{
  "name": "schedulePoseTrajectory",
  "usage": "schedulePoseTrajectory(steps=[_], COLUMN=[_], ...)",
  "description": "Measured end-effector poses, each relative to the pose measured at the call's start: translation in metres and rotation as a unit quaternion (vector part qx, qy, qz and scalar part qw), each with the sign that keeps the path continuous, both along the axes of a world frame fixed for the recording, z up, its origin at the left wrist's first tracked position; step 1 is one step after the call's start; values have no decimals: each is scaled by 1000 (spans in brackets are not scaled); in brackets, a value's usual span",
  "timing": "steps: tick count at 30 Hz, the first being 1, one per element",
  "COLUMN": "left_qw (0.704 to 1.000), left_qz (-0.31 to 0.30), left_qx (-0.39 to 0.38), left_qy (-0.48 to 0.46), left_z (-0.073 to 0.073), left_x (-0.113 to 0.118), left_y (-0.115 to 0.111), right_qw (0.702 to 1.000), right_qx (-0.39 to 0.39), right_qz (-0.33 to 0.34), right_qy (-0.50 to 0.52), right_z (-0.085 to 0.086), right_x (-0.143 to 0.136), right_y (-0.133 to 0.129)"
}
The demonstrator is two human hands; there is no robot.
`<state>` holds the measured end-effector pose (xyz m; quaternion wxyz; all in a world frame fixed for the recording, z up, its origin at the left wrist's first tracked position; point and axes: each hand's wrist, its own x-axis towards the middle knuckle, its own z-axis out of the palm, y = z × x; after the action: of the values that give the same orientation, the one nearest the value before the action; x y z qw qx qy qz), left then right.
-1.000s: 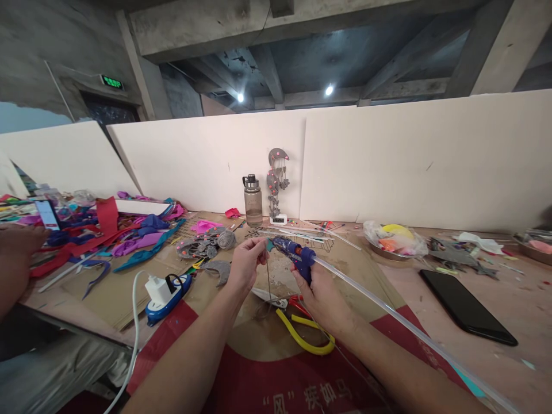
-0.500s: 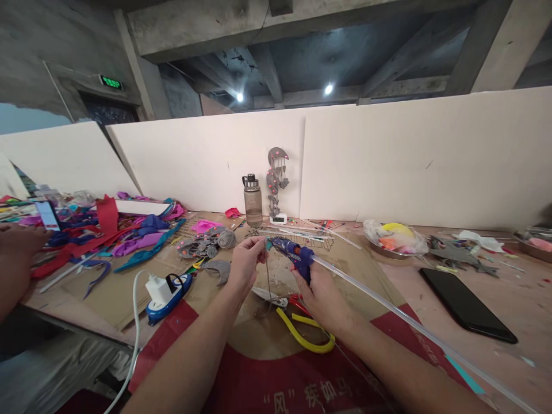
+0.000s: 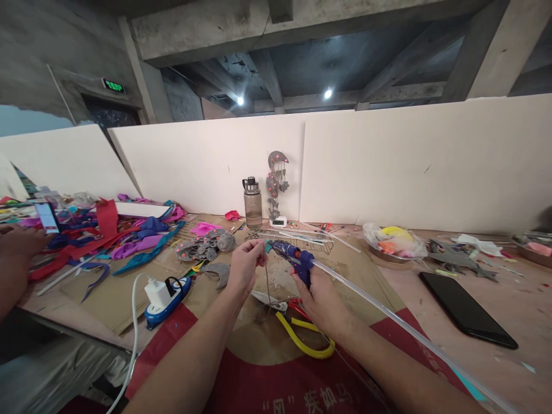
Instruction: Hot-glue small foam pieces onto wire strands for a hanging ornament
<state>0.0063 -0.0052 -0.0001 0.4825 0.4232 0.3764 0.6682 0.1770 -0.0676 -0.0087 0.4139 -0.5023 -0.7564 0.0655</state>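
Note:
My left hand [image 3: 249,263] pinches a thin grey cord [image 3: 267,283] that hangs from its fingertips. In my right hand [image 3: 319,293] is a blue glue gun [image 3: 297,259], its teal nozzle touching or very near my left fingertips. A long clear glue stick [image 3: 388,311] runs out of the gun's back toward the lower right. Beneath my hands lie pliers with yellow grips [image 3: 304,343] and red parts, with loose cord around the jaws. Grey felt pieces [image 3: 196,247] with pink dots and a ball of grey yarn [image 3: 226,241] are to the left.
A bottle [image 3: 253,205] and a grey moon-shaped hanging ornament [image 3: 276,178] stand at the back. A power strip [image 3: 169,303] is at left, a black phone [image 3: 468,309] at right. Colourful cloth strips [image 3: 107,224] and another person's hand [image 3: 19,247] are far left.
The view has shifted slightly. My hands and the glue gun hold nearly the same pose, with the nozzle still at my left fingertips.

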Motion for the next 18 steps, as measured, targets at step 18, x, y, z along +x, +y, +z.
schedulePoseTrajectory(steps=[18], left_qw=[1000], left_qz=[-24], left_qx=[-6], left_qy=[19], left_z=[-6], left_x=[-1], left_y=[3], right_qw=[1000], right_qx=[13], right_qz=[3], right_qy=[-1], right_z=[2], right_x=[0], right_y=[-1])
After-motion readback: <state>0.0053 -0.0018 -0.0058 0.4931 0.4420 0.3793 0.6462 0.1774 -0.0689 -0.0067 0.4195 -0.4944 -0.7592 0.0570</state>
